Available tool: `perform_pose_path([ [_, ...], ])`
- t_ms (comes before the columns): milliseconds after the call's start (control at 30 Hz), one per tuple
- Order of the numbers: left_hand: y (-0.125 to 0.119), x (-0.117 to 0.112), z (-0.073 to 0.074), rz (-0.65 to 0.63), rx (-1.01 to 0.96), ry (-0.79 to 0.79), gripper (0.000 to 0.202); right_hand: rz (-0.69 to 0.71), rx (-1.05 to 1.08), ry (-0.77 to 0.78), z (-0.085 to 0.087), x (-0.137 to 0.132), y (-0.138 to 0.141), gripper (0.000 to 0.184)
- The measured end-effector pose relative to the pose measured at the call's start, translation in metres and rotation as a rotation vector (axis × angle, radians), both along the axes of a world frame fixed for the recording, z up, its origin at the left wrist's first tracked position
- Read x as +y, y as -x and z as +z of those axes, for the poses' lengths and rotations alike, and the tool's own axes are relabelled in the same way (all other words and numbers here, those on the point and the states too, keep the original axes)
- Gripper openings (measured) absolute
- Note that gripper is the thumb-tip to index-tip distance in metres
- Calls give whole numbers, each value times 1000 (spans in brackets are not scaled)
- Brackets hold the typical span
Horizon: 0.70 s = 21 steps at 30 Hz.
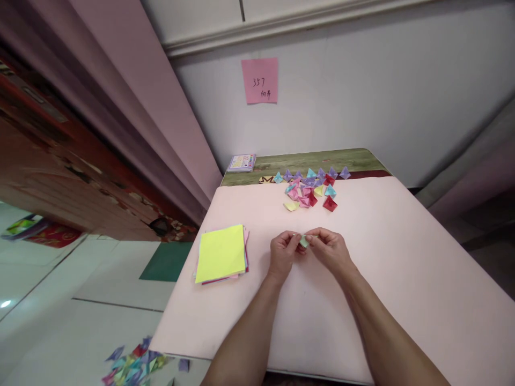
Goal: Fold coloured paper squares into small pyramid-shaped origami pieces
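Note:
A small piece of pale green folded paper (303,242) is pinched between both hands above the middle of the table. My left hand (285,251) is closed on its left side, thumb on top. From the right, my right hand (329,248) grips the other side between thumb and fingers. The fingers cover much of the paper, so its full shape is hidden. Beyond the hands lies a cluster of folded paper pieces in pink, purple, blue, yellow and red, among them a red folded piece (330,203) and a yellow one (291,206).
A stack of square paper sheets (221,254), bright yellow on top, lies left of my hands on the pink-covered table (249,327). Small cards (242,162) sit at the back left corner. More folded paper pieces (134,364) lie on the floor. A pink note (260,80) hangs on the wall.

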<state>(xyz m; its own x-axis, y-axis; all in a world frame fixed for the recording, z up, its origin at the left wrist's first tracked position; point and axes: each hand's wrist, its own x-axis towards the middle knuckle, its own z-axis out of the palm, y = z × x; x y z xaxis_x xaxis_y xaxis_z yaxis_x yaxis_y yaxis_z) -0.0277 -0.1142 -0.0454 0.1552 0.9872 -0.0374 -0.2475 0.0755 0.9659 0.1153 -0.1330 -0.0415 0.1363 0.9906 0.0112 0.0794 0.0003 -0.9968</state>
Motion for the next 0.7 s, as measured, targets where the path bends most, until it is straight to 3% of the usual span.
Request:
perform_pose_path([
  [167, -4, 0, -5, 19, 12, -22, 30, -46, -22, 7, -2, 0, 1, 36],
  [333, -4, -2, -5, -129, 24, 69, 36, -129, -14, 12, -2, 0, 1, 32],
  [433, -3, -2, -4, -122, 41, 75, 36, -162, -55, -16, 0, -1, 4, 30],
  [600, -3, -2, -6, -29, 81, 29, 37, -224, -393, -325, 3, -3, 6, 22],
  [700, -4, -3, -7, -9, 88, 29, 36, -271, -574, -434, 1, -3, 4, 19],
])
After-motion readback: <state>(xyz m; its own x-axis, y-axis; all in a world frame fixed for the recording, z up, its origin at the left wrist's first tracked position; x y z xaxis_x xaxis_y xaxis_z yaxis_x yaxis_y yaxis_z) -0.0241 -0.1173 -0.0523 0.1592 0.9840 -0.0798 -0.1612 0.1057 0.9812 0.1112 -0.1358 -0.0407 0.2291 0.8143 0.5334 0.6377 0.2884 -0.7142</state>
